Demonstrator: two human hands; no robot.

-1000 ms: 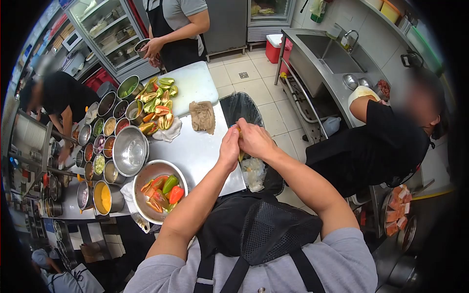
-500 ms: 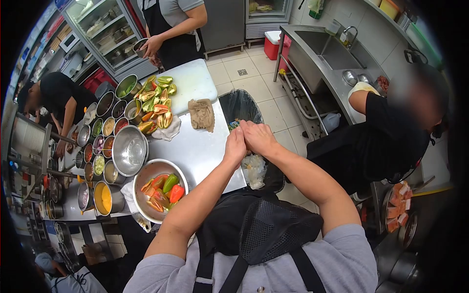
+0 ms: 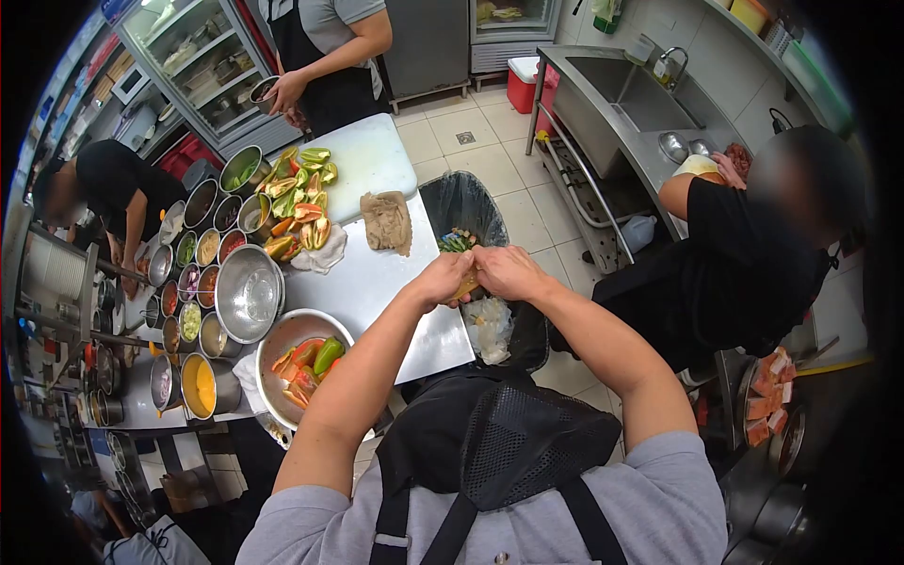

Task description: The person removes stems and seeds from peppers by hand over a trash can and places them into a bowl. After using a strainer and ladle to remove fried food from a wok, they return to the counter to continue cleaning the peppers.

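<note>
My left hand and my right hand meet over a black-lined trash bin, fingers closed together. Between them shows a small orange-yellow piece that looks like pepper; most of it is hidden by my fingers. Green scraps and a crumpled clear plastic bag lie in the bin below. Left of my left forearm, a bowl holds red, orange and green peppers, partly covered by the arm.
Cut peppers are heaped by a white cutting board. A brown cloth lies on the steel table. Several metal containers fill the left side. One co-worker stands at right near the sink, another across the table.
My hands have moved slightly lower and parted a little at the wrists, exposing the orange-yellow piece and green scraps. My left forearm covers more of the bowl. The right-hand co-worker's hand has come into view.
</note>
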